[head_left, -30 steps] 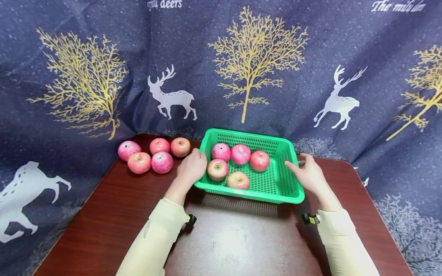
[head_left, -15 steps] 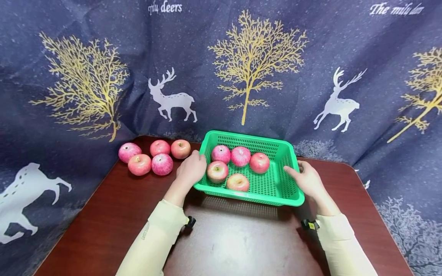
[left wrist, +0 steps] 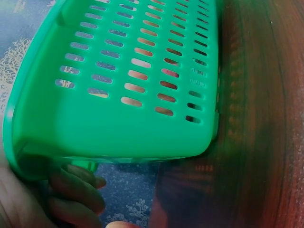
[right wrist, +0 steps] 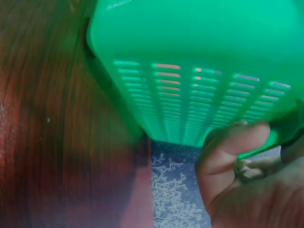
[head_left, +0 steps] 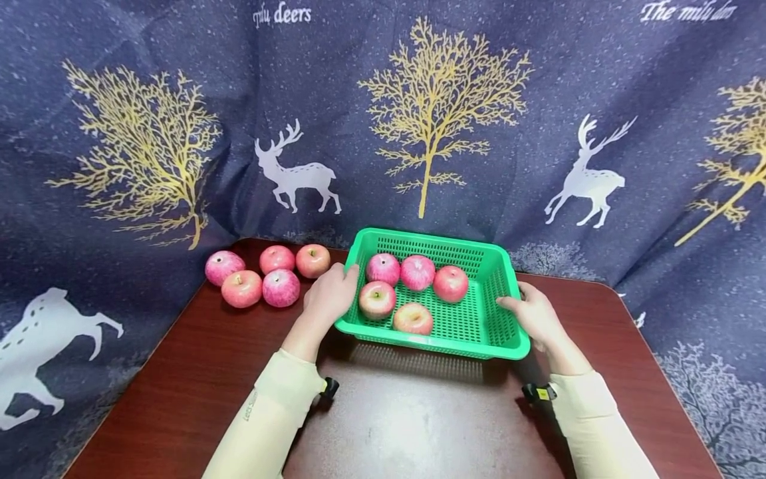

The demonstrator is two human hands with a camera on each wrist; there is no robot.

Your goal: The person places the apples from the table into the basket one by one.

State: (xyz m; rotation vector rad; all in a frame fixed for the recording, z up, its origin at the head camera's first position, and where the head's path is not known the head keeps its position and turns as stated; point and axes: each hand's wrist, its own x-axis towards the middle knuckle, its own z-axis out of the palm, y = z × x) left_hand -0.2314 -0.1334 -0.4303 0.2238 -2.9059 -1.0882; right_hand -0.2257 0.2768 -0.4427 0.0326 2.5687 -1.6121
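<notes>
In the head view a green perforated plastic basket (head_left: pixel 467 349) stands at the back middle of the table, with several red and pink apples inside, among them a yellowish-red apple (head_left: pixel 413 319) by the near wall. My left hand (head_left: pixel 329 293) grips the rim at its left end, and in the left wrist view curled fingers (left wrist: pixel 76 190) tuck under that rim. At the right end my right hand (head_left: pixel 537 318) holds the rim with the thumb over it. The right wrist view shows bent fingers (right wrist: pixel 223 152) beneath the rim, close to the holed wall.
Left of the basket, several more apples sit in a cluster, including a pink speckled apple (head_left: pixel 281 287) near my left hand. A dark blue curtain (head_left: pixel 383 186) with trees and deer hangs directly behind the brown wooden table (head_left: pixel 197 372).
My right hand has slid slightly nearer along the basket's right rim. The left hand keeps its place. The whole head view has shifted slightly, and the basket and apples keep their layout.
</notes>
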